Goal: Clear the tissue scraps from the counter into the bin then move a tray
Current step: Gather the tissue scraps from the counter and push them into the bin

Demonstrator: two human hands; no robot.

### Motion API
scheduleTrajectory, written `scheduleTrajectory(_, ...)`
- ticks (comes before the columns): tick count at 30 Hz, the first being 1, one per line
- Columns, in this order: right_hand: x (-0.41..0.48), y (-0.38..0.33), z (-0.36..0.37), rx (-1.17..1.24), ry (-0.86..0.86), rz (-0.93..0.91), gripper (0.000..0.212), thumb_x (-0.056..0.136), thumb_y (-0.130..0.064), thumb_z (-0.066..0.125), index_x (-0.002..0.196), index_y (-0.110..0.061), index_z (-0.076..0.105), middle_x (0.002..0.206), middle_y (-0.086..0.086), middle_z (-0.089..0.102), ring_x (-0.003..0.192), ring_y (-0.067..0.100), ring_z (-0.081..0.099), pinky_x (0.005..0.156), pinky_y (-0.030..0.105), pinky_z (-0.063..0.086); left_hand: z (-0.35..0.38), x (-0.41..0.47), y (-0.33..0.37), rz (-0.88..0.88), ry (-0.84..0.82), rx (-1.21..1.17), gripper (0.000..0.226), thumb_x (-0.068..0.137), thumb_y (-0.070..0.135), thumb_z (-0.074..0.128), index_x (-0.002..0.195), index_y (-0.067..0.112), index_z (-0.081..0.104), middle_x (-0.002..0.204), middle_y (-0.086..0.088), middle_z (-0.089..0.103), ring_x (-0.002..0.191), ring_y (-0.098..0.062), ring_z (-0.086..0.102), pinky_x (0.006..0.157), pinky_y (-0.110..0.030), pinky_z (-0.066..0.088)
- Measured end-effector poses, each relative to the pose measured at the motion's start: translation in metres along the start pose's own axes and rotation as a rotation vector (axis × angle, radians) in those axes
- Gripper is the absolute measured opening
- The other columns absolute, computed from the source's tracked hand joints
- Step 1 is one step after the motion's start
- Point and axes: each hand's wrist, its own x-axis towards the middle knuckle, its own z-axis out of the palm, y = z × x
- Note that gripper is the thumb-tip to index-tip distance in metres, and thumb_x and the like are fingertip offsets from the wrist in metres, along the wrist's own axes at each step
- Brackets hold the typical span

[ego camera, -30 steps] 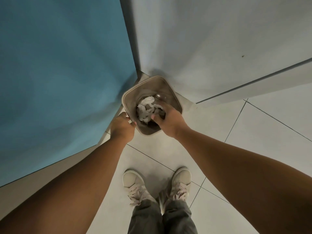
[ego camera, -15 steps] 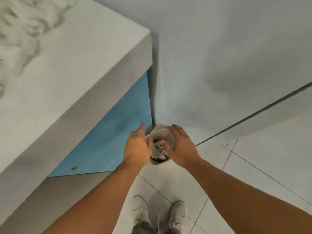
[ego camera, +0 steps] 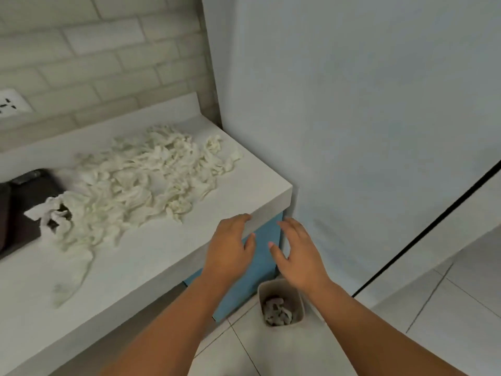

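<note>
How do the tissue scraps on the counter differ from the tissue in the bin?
The counter scraps spread in a wide, loose heap across the counter; the bin tissue is a small wad packed inside the bin. The counter scraps look bright cream; the bin tissue looks grey and shadowed. Both are crumpled.

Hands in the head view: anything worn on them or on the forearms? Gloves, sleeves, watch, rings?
Nothing worn that the view shows. The left hand and right hand are bare: no gloves and no rings visible, though the picture is slightly soft. The left forearm and right forearm are bare down to the frame's bottom edge, with no sleeves, watch, bracelet or markings.
</note>
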Motion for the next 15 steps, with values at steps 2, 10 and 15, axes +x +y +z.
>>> scheduleTrajectory(2,0.008,-0.025,0.001,0.031,-0.028,-0.059,0.058,0.094,-0.045,0.052,0.145,-0.021,0.04,0.155,0.002,0.034,0.144,0.016,0.027,0.118,0.039,0.028,-0.026,-0.005,-0.004,-0.028,0.066,0.022,0.042,0.096,0.024,0.059,0.138,0.016,0.053,0.134,-0.001,0.058,0.127,-0.019,0.047,0.101,-0.022,0.033)
scheduleTrajectory(10,0.028,-0.112,0.045,0.042,-0.174,-0.291,0.053,0.095,-0.044,0.051,0.143,-0.022,0.043,0.153,-0.001,0.036,0.143,0.015,0.028,0.117,0.04,0.029,-0.108,-0.047,-0.067,-0.209,0.229,0.123,0.041,0.097,0.028,0.059,0.136,0.018,0.054,0.136,0.001,0.058,0.129,-0.018,0.046,0.102,-0.028,0.037)
scheduleTrajectory(15,0.032,-0.161,0.096,0.026,-0.279,-0.385,0.052,0.097,-0.039,0.053,0.145,-0.021,0.043,0.155,-0.001,0.034,0.144,0.015,0.026,0.118,0.034,0.026,-0.152,-0.081,-0.132,-0.352,0.266,0.212,0.04,0.096,0.025,0.061,0.134,0.018,0.056,0.135,0.0,0.059,0.129,-0.02,0.047,0.105,-0.031,0.038)
